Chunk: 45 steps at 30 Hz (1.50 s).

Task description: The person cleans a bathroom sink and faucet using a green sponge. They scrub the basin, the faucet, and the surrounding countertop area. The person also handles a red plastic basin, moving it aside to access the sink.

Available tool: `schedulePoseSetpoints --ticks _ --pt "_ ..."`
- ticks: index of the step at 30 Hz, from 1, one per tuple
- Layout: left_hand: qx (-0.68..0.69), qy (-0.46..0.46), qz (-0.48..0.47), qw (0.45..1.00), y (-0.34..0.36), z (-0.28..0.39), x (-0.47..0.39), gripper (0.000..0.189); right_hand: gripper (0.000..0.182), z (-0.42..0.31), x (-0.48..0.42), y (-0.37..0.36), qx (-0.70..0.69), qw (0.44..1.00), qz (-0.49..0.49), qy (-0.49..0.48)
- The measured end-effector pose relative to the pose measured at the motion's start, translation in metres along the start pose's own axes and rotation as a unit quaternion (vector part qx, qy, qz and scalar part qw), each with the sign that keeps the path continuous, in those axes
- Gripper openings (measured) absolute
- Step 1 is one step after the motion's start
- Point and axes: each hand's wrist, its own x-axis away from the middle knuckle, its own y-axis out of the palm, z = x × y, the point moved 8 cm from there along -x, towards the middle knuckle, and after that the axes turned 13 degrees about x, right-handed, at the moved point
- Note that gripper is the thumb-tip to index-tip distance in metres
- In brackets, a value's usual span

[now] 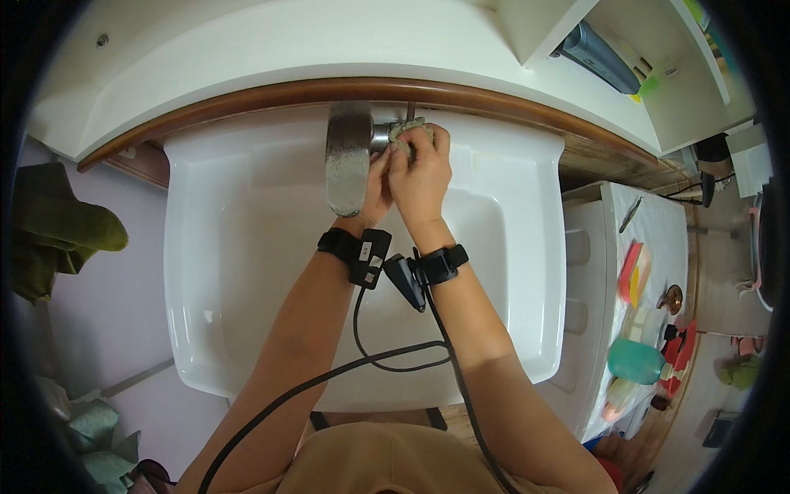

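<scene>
A metal faucet [347, 167] with a broad, flat spout, dull and spotted on top, reaches out over a white ceramic sink [549, 259]. My right hand [423, 176] grips a crumpled, pale green scrubbing cloth or sponge [408, 131] against the right side of the faucet, where a short chrome part [380, 137] joins the body. Close beside it, my left hand [379, 191] reaches up from below, partly behind the spout. Its fingertips are hidden, so whether it holds anything is unclear. Both wrists wear black straps with small devices [370, 259].
Black cables [401, 352] hang from the wrists across my arms. A wooden edge [308, 89] and white shelving [296, 37] rise behind the sink. Green cloth [55, 228] hangs at left. On a white drawer unit [654, 216] at right stand a teal bottle [636, 361] and a sponge [636, 275].
</scene>
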Motion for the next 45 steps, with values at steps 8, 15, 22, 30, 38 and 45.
schedulePoseSetpoints --ticks 8,15,22,30,38,45 --pt "0.018 0.026 -0.019 0.999 0.0 0.001 -0.004 0.028 0.011 0.033 0.0 0.012 -0.051 0.987 -0.011 0.151" --pt "-0.016 -0.004 -0.039 0.999 0.009 0.003 0.005 0.028 0.01 0.025 0.018 0.003 -0.121 0.988 0.012 0.091" --pt "-0.001 -0.001 0.004 1.0 0.017 0.001 0.008 0.028 0.008 0.008 -0.004 0.004 -0.014 0.999 0.003 0.032" --pt "-0.015 0.005 -0.043 0.999 0.011 0.002 0.006 0.028 0.008 0.011 0.013 -0.001 -0.052 0.999 0.006 0.002" --pt "0.002 0.001 -0.018 1.0 0.008 0.001 0.005 0.031 0.007 -0.001 -0.006 0.007 0.002 1.0 0.007 0.011" --pt "-0.004 -0.007 -0.033 0.999 0.009 0.002 0.004 0.03 0.006 0.008 -0.001 0.002 -0.032 0.999 0.029 0.029"
